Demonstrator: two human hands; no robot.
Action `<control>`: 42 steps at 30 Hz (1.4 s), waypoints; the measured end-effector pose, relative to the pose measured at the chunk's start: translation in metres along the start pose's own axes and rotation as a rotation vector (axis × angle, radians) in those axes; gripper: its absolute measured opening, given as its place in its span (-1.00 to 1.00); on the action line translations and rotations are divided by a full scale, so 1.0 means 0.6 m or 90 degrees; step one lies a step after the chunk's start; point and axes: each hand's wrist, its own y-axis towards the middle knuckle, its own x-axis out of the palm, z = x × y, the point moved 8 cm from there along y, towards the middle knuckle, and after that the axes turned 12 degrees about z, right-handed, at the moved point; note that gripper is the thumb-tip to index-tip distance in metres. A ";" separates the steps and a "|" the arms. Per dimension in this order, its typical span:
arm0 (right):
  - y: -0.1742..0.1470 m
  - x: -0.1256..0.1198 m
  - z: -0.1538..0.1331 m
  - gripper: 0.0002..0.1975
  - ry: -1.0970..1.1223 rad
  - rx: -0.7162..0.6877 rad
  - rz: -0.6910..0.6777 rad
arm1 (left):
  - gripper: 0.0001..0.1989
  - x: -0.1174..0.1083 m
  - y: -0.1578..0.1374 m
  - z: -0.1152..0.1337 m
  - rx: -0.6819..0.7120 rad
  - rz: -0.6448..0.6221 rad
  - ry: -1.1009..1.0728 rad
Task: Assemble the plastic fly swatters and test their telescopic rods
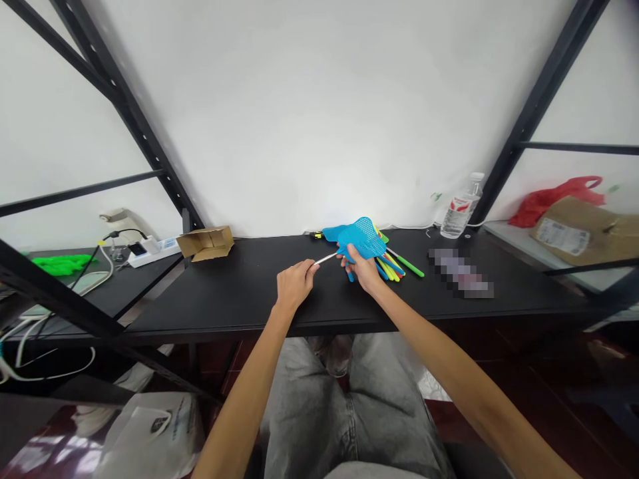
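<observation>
A blue fly swatter [368, 236] with a perforated, hand-shaped head is held over the black table. My right hand [363, 271] grips it near the base of the head, the thumb lying on the blue plastic. Between my two hands runs its thin metal rod [327, 258]. Closed round the rod's left end is my left hand [294, 283], which hides whatever handle is there. Behind and right of my right hand lies a pile of fly swatters with yellow, red, blue and green handles [407, 264], partly covered by the blue head.
On the black table [239, 293] an opened cardboard box [207, 243] stands at the left. A water bottle [456, 209] and a pixelated item [462, 273] are at the right. Black metal posts [536, 100] rise at both ends. A power strip [157, 251] lies farther left.
</observation>
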 end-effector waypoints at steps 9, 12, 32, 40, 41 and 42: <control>0.058 -0.032 -0.013 -0.60 -0.176 -0.053 -0.030 | -0.62 -0.002 0.034 -0.031 0.095 -0.025 0.004; 0.083 -0.017 0.000 -0.56 -0.173 -0.029 -0.014 | -0.63 0.022 0.056 -0.007 0.071 -0.073 -0.024; 0.109 -0.131 -0.026 -0.45 -1.141 -0.076 -0.004 | -0.55 0.140 0.089 -0.045 -0.151 -0.262 0.031; 0.035 -0.059 -0.020 -0.55 -1.085 -0.068 0.003 | -0.56 0.128 0.077 -0.050 -0.125 -0.261 0.081; 0.027 -0.047 -0.017 -0.55 -1.076 -0.074 -0.004 | -0.56 0.127 0.075 -0.050 -0.121 -0.262 0.084; 0.021 -0.035 -0.015 -0.55 -1.069 -0.080 -0.008 | -0.57 0.125 0.074 -0.051 -0.120 -0.263 0.089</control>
